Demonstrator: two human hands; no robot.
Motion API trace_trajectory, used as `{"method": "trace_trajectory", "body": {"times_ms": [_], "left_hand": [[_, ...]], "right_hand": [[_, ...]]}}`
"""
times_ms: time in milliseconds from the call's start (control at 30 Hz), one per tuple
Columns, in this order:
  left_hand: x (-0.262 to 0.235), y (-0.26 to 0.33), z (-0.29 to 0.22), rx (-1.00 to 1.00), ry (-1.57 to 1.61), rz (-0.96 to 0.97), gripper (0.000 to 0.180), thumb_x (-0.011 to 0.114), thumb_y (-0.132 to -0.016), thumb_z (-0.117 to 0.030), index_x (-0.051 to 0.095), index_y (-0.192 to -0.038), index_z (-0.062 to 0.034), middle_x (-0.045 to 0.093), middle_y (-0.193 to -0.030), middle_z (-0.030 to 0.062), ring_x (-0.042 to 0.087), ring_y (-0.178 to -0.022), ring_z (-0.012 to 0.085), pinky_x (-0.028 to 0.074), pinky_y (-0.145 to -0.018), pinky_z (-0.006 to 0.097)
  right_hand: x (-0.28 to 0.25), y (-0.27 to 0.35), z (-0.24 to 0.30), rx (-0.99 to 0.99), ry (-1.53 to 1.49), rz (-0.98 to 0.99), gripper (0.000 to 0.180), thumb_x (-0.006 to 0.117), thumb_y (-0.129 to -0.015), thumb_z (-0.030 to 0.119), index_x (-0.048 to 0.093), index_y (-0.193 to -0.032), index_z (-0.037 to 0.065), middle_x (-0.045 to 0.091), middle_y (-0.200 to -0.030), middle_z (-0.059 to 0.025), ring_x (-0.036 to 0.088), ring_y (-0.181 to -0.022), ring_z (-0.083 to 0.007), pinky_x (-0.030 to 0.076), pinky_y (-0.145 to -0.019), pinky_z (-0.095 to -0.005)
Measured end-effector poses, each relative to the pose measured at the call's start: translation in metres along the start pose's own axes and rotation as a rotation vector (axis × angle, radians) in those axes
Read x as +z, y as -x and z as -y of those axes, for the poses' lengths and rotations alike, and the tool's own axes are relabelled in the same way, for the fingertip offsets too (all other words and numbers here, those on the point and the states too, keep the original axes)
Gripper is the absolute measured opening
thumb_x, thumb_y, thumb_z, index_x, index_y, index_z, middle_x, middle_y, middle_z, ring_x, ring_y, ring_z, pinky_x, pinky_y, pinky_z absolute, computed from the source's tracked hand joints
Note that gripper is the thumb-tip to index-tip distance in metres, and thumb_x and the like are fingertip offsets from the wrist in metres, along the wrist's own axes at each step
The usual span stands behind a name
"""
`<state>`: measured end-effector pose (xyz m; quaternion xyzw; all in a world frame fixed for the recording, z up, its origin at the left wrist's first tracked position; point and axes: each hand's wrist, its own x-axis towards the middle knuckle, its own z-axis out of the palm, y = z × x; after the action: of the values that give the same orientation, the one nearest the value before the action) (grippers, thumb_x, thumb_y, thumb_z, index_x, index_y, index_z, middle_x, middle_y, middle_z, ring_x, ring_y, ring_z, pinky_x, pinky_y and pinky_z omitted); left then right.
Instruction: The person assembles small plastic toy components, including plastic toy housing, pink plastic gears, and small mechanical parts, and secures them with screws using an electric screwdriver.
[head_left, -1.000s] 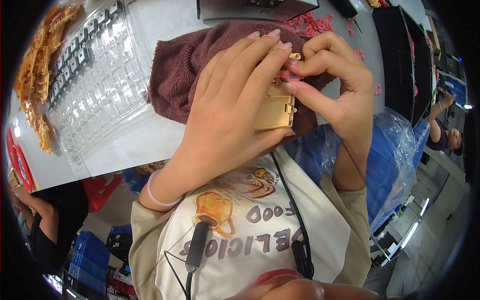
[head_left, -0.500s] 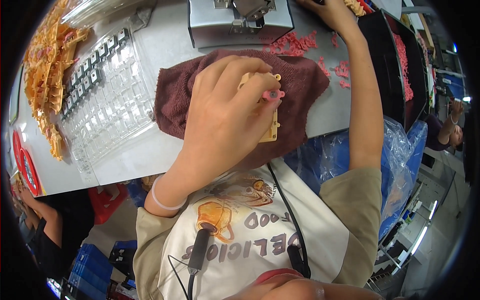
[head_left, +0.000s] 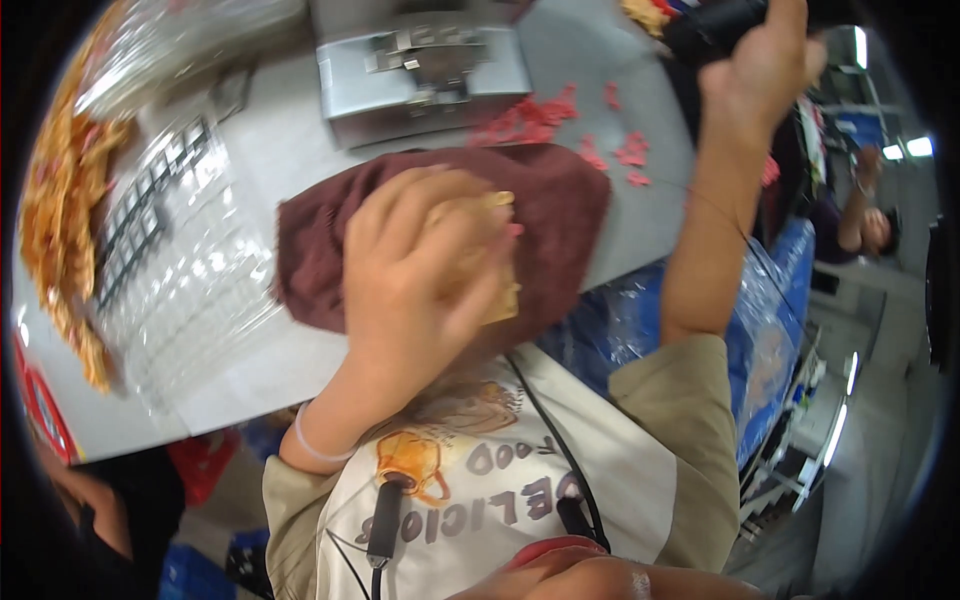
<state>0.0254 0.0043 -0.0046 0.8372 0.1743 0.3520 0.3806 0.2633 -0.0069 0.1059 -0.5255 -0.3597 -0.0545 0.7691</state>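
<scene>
On a folded maroon cloth [head_left: 560,215], my left hand [head_left: 410,265] curls over a yellow plastic part [head_left: 503,305], its fingers closed on it. Most of that part lies hidden under the hand. A bit of a small pink piece [head_left: 514,230] peeks out by the fingertips. Far to the right, my right hand [head_left: 755,75] is raised and wrapped round a black cylindrical tool [head_left: 712,32], smeared by motion, with a thin dark cord trailing below it.
Ahead stands a silver metal box device [head_left: 425,95]. Loose pink pieces [head_left: 525,120] lie beside it. At left are a clear plastic tray [head_left: 200,290] with dark square parts and a heap of yellow parts [head_left: 65,210]. Blue plastic-wrapped material [head_left: 770,340] sits by the table's right edge.
The view has shifted, so the table things appear lower and further left. My right hand has come out to the right, with the black tool now showing. The left hand stays over the yellow part.
</scene>
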Motion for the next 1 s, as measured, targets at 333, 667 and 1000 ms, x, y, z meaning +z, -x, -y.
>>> {"method": "trace_trajectory", "body": {"times_ms": [333,667,1000], "left_hand": [[-0.001,0.001,0.001,-0.005,0.010,0.004,0.018,0.076,-0.075,-0.011,0.068,-0.092,-0.0103,0.065,-0.112,0.0040,0.058,-0.112,0.0302,0.042,-0.093,0.042],[0.006,0.003,0.005,0.031,0.076,-0.076,0.017,0.075,-0.075,-0.010,0.065,-0.089,-0.0090,0.064,-0.110,0.0054,0.059,-0.110,0.0295,0.044,-0.091,0.043],[0.007,0.004,0.004,0.001,0.089,-0.064,0.014,0.074,-0.075,-0.011,0.068,-0.087,-0.0103,0.065,-0.111,0.0047,0.058,-0.112,0.0291,0.042,-0.093,0.041]], "right_hand": [[0.048,0.027,0.003,0.237,-0.484,0.186,0.021,0.074,-0.091,0.021,0.058,-0.085,0.007,0.054,-0.076,-0.0020,0.056,-0.063,-0.0124,0.050,-0.058,-0.0289],[0.058,0.049,0.006,-0.083,-0.142,0.253,0.036,0.061,-0.095,0.012,0.051,-0.129,0.007,0.052,-0.078,-0.0015,0.055,-0.059,-0.0121,0.049,-0.055,-0.0287],[0.063,0.056,-0.004,-0.130,-0.042,0.380,0.043,0.057,-0.097,0.013,0.043,-0.137,0.002,0.049,-0.075,-0.0021,0.054,-0.057,-0.0124,0.049,-0.054,-0.0285]]}}
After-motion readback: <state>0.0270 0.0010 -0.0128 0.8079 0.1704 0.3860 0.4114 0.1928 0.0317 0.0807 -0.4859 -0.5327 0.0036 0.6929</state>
